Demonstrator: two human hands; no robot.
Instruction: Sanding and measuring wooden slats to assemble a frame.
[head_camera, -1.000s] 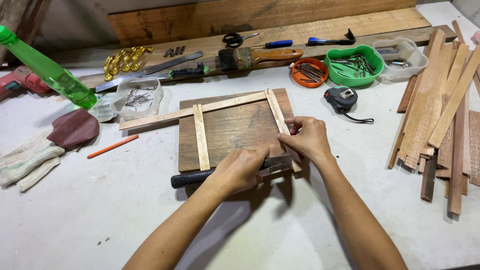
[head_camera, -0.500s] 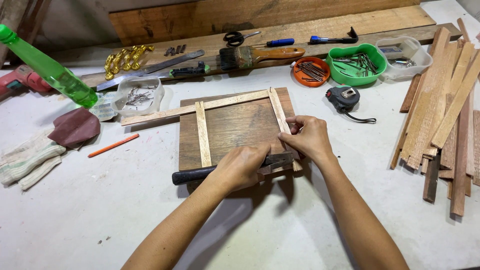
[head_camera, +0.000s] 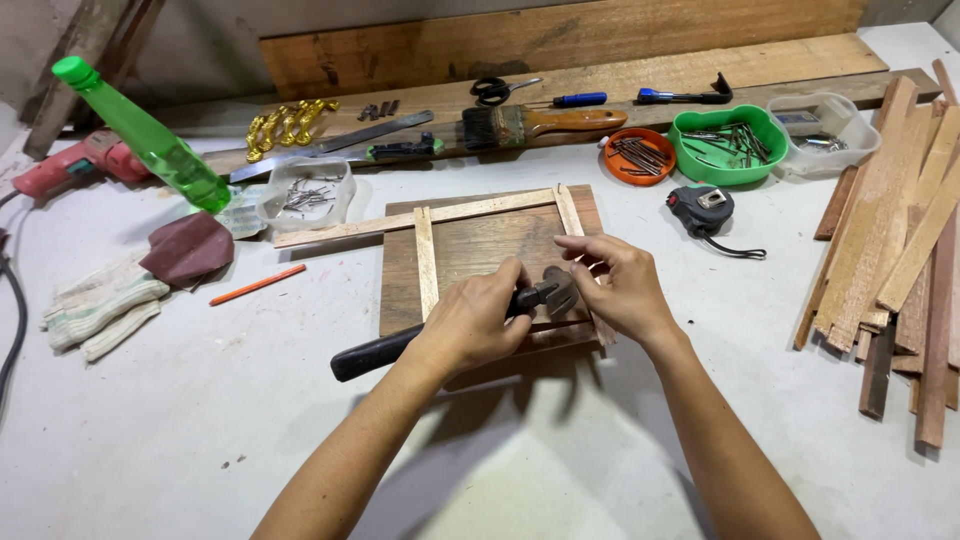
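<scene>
Wooden slats (head_camera: 427, 262) form a frame on a dark board (head_camera: 480, 250) mid-table. Her left hand (head_camera: 475, 322) is closed around a black-handled hammer (head_camera: 380, 350) near its head; the right hand (head_camera: 615, 285), fingers curled, seems to pinch something small at the frame's right slat.

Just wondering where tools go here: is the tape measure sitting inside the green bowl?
No, the tape measure lies on the table below the green bowl, which holds nails.

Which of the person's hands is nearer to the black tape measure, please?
Right. The right hand rests on the wooden frame, just beside the tape measure; the left hand, gripping the hammer, sits farther away.
</scene>
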